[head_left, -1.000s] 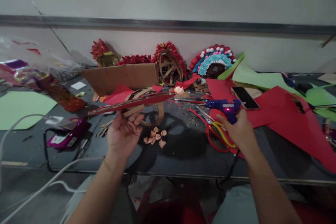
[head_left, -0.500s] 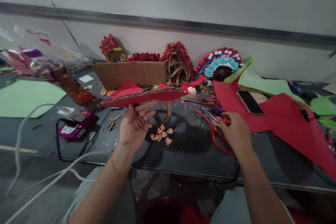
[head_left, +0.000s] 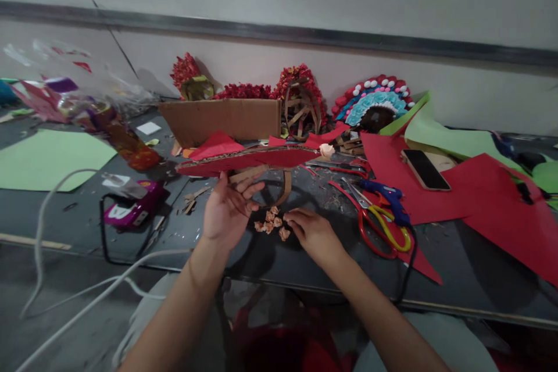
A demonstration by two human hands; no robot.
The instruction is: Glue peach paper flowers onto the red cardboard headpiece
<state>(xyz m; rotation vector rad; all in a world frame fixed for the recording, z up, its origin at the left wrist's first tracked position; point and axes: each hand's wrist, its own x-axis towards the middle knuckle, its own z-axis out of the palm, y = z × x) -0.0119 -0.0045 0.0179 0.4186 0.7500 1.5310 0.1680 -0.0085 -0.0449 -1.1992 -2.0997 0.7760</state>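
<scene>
Shifted the right grip [head_left: 311, 233] since the earlier frame from the blue glue gun [head_left: 389, 193], now lying between three and four o'clock beside the scissors [head_left: 367, 203], to the peach rosettes [head_left: 268, 226] at six o'clock. Cannot tell whether pinched on a rosette or merely near one. Supporting the red cardboard piece [head_left: 248, 161] just toward nine o'clock of centre, with the left grip [head_left: 227, 212] curled around its underside, palm up, probably to balance it and keep the red face unobstructed. Note the raw, ridged corrugated rim, the smooth red facing, the bare brown strip [head_left: 286, 184] curving beneath, and one pale rose [head_left: 326, 150] at the three o'clock tip. Compare with the crumpled, petal-like rosettes, apparently clustered for easy reach on the dark surface [head_left: 261, 264].
</scene>
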